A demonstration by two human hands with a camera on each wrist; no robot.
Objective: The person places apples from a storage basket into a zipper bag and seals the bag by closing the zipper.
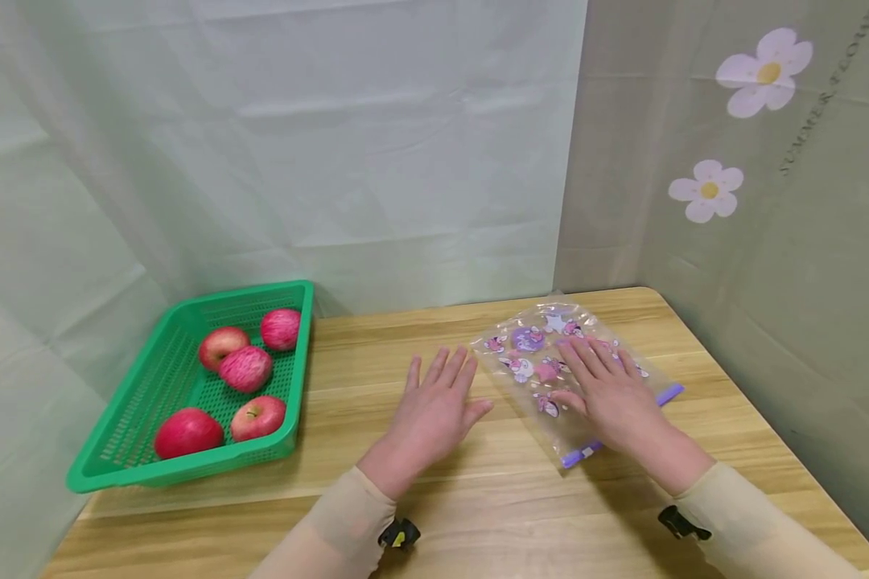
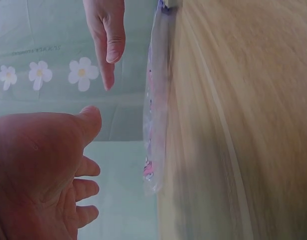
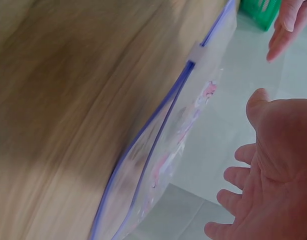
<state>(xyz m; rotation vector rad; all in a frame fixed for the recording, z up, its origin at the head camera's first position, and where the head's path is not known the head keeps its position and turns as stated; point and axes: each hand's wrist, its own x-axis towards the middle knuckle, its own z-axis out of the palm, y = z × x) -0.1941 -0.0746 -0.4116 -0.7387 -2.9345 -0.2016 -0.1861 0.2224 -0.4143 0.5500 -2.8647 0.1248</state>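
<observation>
A clear zip bag (image 1: 507, 386) printed with pink and purple cartoon figures lies on the right part of the table, its purple zip edge facing the near side. My right hand (image 1: 611, 394) hovers above the bag with fingers spread, holding nothing. In the right wrist view the bag's mouth (image 3: 148, 145) gapes between its two purple strips, and a pale slider (image 3: 196, 52) sits along the zip. Left of the bag, my left hand (image 1: 434, 410) is over the wooden table, palm down, fingers straight and nothing in its grasp.
A green plastic basket (image 1: 300, 386) stands at the table's left, holding several red apples (image 1: 246, 368). Pale curtains (image 1: 405, 161) hang behind the wooden table (image 1: 478, 515) and along both sides, the right one with printed flowers. A black strap buckle (image 1: 398, 534) is at the left wrist.
</observation>
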